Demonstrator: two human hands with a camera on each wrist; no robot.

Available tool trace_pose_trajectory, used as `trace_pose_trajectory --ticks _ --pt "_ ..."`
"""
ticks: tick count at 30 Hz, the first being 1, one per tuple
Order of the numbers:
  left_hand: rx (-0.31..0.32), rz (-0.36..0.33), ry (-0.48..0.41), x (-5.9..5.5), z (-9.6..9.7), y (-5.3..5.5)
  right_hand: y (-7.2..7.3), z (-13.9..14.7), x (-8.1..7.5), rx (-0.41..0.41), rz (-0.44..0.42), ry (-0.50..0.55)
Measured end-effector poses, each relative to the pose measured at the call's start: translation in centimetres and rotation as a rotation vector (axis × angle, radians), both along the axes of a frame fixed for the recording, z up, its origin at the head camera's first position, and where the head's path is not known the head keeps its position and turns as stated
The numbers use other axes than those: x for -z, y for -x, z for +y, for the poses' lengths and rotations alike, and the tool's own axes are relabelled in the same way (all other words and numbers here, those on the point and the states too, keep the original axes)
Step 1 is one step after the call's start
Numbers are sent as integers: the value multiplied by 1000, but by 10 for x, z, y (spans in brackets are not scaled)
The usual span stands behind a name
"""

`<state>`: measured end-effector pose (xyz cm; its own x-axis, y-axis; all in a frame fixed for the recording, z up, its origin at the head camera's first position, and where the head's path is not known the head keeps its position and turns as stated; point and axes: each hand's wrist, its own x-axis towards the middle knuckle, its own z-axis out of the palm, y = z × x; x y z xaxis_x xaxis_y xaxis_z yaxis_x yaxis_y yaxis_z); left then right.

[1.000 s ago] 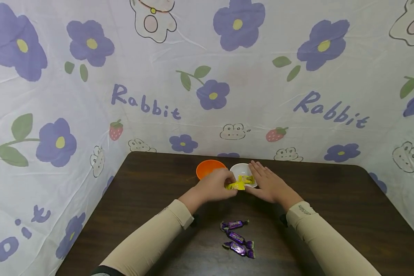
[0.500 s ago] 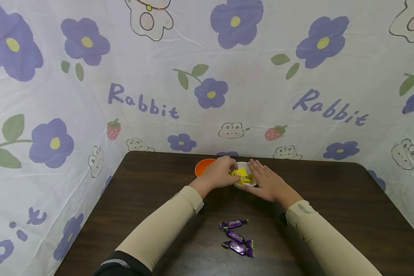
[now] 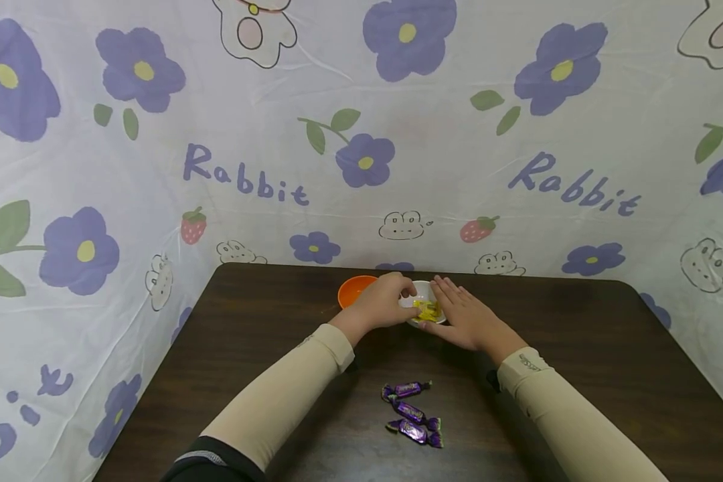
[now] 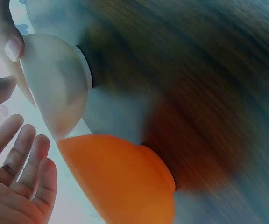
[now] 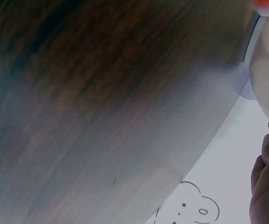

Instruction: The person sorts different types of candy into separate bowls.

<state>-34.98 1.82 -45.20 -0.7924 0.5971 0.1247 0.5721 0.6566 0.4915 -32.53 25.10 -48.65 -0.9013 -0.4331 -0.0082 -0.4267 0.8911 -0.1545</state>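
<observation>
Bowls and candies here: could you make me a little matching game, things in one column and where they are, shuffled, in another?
1. orange bowl
2. white bowl
3. yellow-wrapped candies
4. purple-wrapped candies

A. inside the white bowl
B. right beside the white bowl
C. between the two sleeves
D. against the right hand

Pairs: 1-B, 2-D, 3-A, 4-C

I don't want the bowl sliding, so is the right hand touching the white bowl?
Touching. In the left wrist view, the right hand has its thumb against the white bowl at the rim.

Indoors: brown table (image 3: 482, 428), rabbit-print cloth (image 3: 337, 67)
</observation>
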Motion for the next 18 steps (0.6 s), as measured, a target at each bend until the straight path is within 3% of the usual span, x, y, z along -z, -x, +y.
trace_pose_trajectory --ticks 9,18 --pt "-20 56 -15 1 -25 -1 1 -3 0 5 11 -10" --pt "-133 154 -5 10 -56 2 1 -4 -1 25 -18 -12"
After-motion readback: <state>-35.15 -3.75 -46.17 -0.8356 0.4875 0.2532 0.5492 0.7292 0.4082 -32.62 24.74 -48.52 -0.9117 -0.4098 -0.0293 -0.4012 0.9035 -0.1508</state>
